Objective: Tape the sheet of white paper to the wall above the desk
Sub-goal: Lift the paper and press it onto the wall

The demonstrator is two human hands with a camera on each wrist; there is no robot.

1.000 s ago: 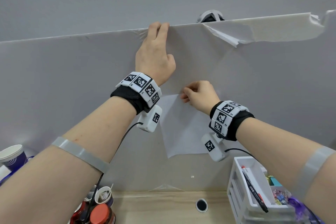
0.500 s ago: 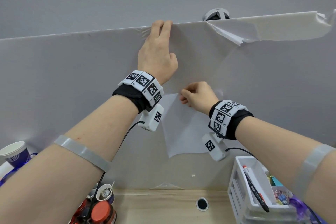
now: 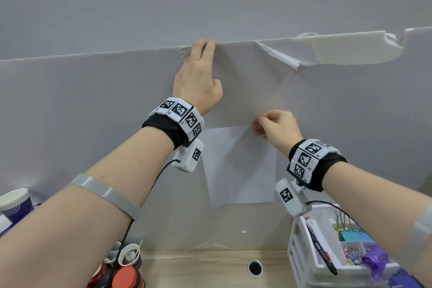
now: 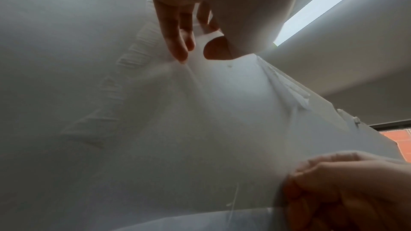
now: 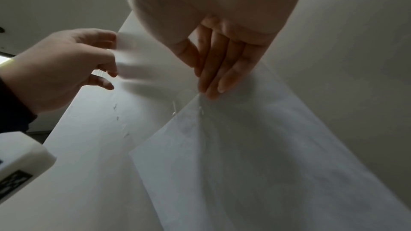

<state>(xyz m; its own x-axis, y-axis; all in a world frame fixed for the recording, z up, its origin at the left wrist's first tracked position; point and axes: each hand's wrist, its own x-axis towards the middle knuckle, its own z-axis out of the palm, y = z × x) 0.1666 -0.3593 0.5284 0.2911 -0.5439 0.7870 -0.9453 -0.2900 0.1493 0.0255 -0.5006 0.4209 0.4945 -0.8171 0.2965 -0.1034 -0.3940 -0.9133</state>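
The white paper (image 3: 238,166) hangs flat against the grey partition wall (image 3: 93,112) above the desk. My right hand (image 3: 257,127) is at the sheet's top right corner. In the right wrist view its fingers (image 5: 213,76) lie straight and together, and their tips press that corner of the paper (image 5: 244,164) to the wall. A thin clear sliver beside the corner may be tape; I cannot tell. My left hand (image 3: 203,54) reaches higher, its fingers hooked over the partition's top edge and its thumb (image 4: 215,48) on the front face.
A film on the partition is torn and peeled back at the top right (image 3: 327,54). Below lies the wooden desk (image 3: 198,269) with a cable hole (image 3: 254,268). A white organiser (image 3: 304,252) with pens and clips stands at the right. Paper cups (image 3: 14,201) and a red-lidded jar (image 3: 126,276) are at the left.
My right hand has slid right along the paper's top edge, from near its middle to the top right corner. The left hand has kept its hold on the partition's top edge.
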